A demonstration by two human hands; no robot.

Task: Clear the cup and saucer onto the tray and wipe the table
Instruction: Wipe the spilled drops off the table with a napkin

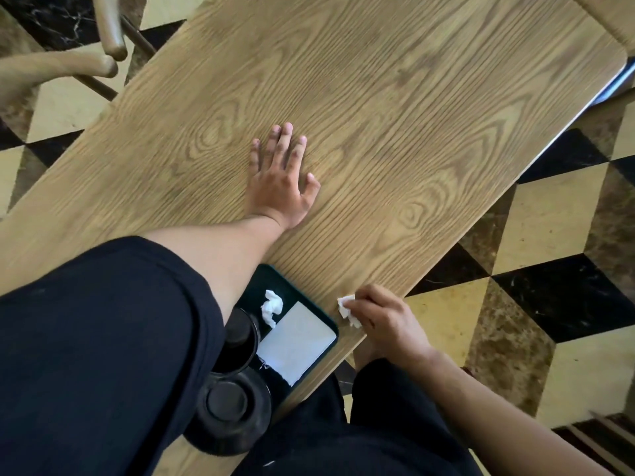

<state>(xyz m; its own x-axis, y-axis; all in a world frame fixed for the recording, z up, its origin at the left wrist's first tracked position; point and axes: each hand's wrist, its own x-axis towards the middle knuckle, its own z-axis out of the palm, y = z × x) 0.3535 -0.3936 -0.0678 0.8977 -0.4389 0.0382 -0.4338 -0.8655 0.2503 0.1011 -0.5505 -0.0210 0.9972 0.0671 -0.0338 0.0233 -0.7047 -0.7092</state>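
My left hand (pixel 281 180) lies flat on the wooden table (pixel 395 108), fingers spread, holding nothing. My right hand (pixel 385 321) is at the table's near edge, closed around a crumpled white tissue (pixel 347 305). A dark tray (pixel 292 280) sits at the near edge, partly hidden by my left arm. On it are a crumpled white tissue (pixel 271 307), a flat white napkin (pixel 295 345), a black cup (pixel 240 341) and a black saucer (pixel 230 413).
A wooden chair (pixel 86 60) stands at the table's far left side. Another chair edge (pixel 604 15) shows at the top right. The floor (pixel 549 269) is patterned in black, cream and brown tiles.
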